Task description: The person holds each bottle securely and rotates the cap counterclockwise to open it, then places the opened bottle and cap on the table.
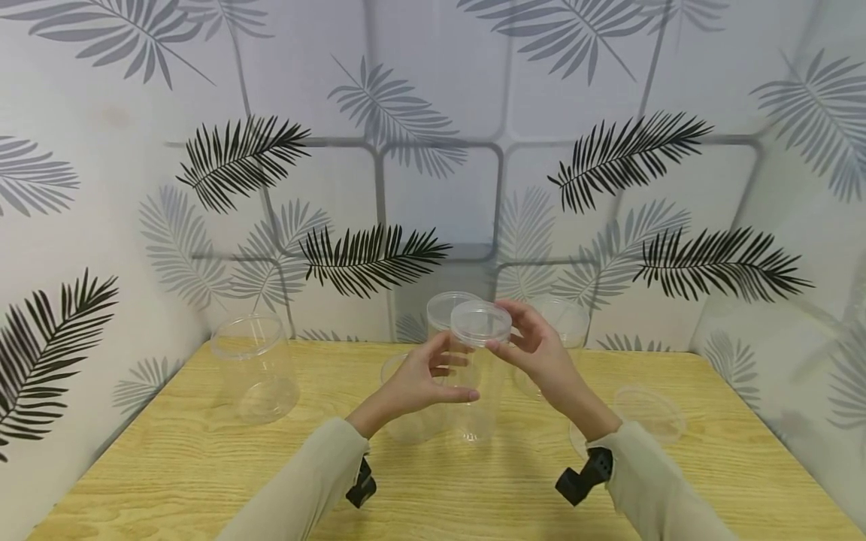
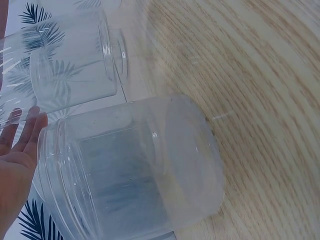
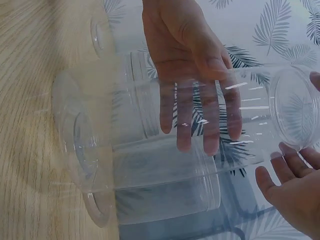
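A tall clear plastic jar stands upright between the two hands, with a round clear lid at its top. The left hand grips the jar around its middle, thumb on the near side and fingers behind. Through the clear wall those fingers show in the right wrist view. At the top, the right hand pinches the lid's rim between thumb and fingers. In the right wrist view the right hand's fingertips touch the lid end.
A wide clear jar stands open at the left of the wooden table. Close behind the left hand is another jar. More jars stand behind, one jar beyond the right hand. A flat clear lid lies at right.
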`<action>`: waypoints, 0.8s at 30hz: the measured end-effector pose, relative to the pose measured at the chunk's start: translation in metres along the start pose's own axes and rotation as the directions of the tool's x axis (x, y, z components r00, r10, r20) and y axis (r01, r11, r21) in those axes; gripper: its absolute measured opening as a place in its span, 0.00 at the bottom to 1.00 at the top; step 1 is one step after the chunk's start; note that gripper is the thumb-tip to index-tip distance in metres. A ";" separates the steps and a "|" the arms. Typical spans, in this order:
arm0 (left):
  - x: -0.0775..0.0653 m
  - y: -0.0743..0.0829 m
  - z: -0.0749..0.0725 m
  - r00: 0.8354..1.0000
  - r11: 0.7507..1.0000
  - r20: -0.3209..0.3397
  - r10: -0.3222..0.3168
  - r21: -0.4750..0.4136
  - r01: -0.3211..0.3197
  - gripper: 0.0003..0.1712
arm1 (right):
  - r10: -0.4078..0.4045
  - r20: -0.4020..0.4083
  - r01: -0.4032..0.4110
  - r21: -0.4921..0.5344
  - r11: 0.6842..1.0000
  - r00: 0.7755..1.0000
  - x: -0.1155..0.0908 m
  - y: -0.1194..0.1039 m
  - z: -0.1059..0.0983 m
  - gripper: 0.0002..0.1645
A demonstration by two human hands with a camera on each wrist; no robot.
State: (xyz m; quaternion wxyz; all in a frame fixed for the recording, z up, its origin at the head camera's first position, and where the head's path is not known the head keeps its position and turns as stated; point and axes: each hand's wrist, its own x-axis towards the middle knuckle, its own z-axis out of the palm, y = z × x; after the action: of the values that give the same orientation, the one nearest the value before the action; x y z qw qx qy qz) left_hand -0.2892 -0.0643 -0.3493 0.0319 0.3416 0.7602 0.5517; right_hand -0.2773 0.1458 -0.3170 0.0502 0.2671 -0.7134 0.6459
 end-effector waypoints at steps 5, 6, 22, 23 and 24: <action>0.002 -0.010 -0.001 1.000 1.000 0.015 0.021 -0.003 -0.021 0.43 | -0.021 0.128 0.006 0.112 0.994 0.992 0.004 0.002 -0.009 0.36; 0.001 -0.011 -0.001 1.000 1.000 0.019 0.023 -0.008 -0.023 0.43 | -0.024 0.150 0.004 0.129 0.992 0.988 0.004 0.003 -0.010 0.36; 0.001 -0.013 -0.001 0.998 0.999 0.054 0.038 -0.033 -0.037 0.42 | -0.123 0.259 0.050 0.274 0.961 0.958 0.012 0.004 -0.017 0.31; 0.001 -0.013 -0.001 0.998 0.999 0.054 0.038 -0.033 -0.036 0.42 | -0.129 0.253 0.055 0.277 0.959 0.959 0.012 0.004 -0.017 0.30; 0.001 -0.013 -0.001 0.998 0.999 0.055 0.040 -0.033 -0.038 0.41 | -0.133 0.247 0.061 0.279 0.958 0.960 0.012 0.003 -0.017 0.30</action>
State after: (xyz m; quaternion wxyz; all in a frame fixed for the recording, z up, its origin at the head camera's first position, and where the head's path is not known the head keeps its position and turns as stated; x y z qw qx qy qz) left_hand -0.2961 -0.0665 -0.3598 0.0479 0.3710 0.7432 0.5546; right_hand -0.2939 0.1581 -0.3118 -0.0496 0.3898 -0.6056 0.6920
